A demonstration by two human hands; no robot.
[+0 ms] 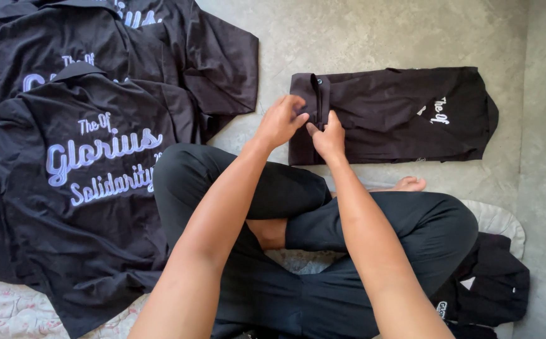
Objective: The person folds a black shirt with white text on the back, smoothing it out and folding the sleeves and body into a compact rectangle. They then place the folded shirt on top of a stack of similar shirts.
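Observation:
A black shirt [398, 113], folded into a long rectangle with pale lettering showing, lies on the grey floor [348, 37] in front of me. My left hand [280, 120] pinches the shirt's left end near a folded strip of cloth. Close beside it, my right hand [328, 135] presses fingers on the same end. Both hands touch the fabric at its left edge. My crossed legs in black trousers [323, 207] fill the lower middle of the view.
A pile of spread black shirts [84, 150] with pale blue lettering covers the left side. A small heap of folded black cloth [493, 282] lies at the lower right on a pale quilted mat [499, 220]. A wall edge runs along the right.

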